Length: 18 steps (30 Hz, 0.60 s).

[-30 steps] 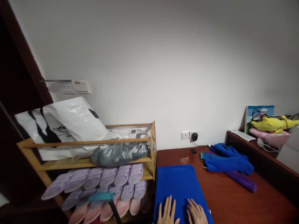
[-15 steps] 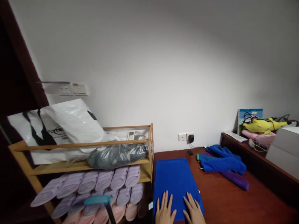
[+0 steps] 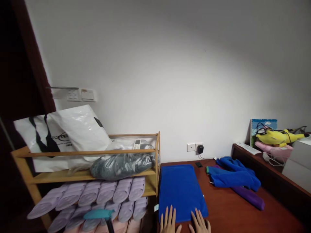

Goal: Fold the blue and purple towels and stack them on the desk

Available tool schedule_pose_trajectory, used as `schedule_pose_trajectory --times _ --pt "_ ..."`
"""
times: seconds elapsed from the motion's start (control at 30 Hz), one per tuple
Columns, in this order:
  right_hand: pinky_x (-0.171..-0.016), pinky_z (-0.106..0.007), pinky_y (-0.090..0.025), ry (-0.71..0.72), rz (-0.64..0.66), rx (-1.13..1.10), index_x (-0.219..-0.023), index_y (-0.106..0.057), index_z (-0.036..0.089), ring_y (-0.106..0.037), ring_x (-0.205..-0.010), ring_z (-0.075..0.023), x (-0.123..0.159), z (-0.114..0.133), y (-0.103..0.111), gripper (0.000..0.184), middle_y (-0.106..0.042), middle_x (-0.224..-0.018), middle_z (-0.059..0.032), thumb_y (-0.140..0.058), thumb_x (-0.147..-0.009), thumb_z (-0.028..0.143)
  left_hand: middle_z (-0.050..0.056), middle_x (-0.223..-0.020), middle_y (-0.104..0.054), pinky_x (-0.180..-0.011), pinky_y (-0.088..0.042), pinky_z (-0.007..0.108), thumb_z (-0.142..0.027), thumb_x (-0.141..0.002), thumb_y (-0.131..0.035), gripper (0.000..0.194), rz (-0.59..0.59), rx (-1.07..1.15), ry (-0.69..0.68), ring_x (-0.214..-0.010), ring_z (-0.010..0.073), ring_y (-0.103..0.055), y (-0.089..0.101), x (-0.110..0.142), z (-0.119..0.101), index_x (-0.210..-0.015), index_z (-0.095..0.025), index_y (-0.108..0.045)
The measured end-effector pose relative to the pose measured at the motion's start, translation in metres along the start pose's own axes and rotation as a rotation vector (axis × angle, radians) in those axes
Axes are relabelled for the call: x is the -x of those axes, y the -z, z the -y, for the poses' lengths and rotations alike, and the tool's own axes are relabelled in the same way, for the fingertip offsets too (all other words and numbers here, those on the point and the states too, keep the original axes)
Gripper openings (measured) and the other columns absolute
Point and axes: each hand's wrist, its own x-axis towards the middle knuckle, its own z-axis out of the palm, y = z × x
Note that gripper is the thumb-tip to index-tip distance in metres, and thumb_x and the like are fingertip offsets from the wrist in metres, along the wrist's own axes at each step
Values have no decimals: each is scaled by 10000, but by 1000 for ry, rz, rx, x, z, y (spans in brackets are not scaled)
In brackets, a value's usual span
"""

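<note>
A flat blue cloth [image 3: 179,189] lies folded on the dark red-brown table [image 3: 233,213], along its left edge. My left hand [image 3: 168,223] rests flat on the cloth's near edge, fingers stretched forward and apart. My right hand [image 3: 200,224] lies flat beside it at the cloth's near right corner, fingers also spread. Both hands are cut off by the bottom of the picture and hold nothing.
A heap of blue fleece cloths [image 3: 232,173] and a purple cloth [image 3: 250,196] lie at the right. A bamboo rack [image 3: 155,155] holds lilac slippers [image 3: 114,192], bagged bundles and a remote [image 3: 137,144]. A wall socket with plug [image 3: 200,149], a yellow plush toy [image 3: 277,136], a white box [image 3: 297,161].
The view has tilted up, so the hands sit lower in the picture. Both hands have slid back to the near edge of the blue cloth, still flat.
</note>
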Motion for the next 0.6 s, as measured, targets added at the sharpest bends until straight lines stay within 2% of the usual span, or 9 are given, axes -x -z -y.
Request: schedule_pose_trajectory --times 0.17,0.27,0.43,0.6 --pt "-1037 -492 -347 86 309 -129 -1347 -421 284 -320 -1339 -259 -38 -3 21 580 -339 -1447 -59 -330 -852 571 12 -1513 -98 -1138 -133 514 -470 -870 -305 636 95 2 25 -1399 257 -80 43 -20 -6 -1432 -201 -178" --pt "-1068 -494 -296 121 375 -169 -1373 -383 258 -263 -1366 -256 -53 -3 32 643 -309 -1468 -64 -281 -847 614 16 -1521 -98 -1144 -101 497 -444 -855 -298 649 140 -12 66 -1402 245 -58 55 -28 -11 -1436 -180 -179" --pt "-1076 -496 -271 126 431 -188 -1379 -371 262 -237 -1377 -253 -67 -4 38 632 -296 -1479 -67 -322 -839 587 18 -1526 -86 -1140 -73 503 -433 -837 -303 665 125 -26 88 -1403 244 -34 54 -37 -10 -1437 -176 -170" --pt "-1055 -525 -300 114 361 -201 -1366 -384 312 -262 -1367 -259 -62 -5 24 570 -313 -1472 -35 -337 -847 543 28 -1522 -83 -1117 -59 560 -418 -846 -310 625 41 -49 129 -1404 245 -64 36 -33 -11 -1428 -236 -172"
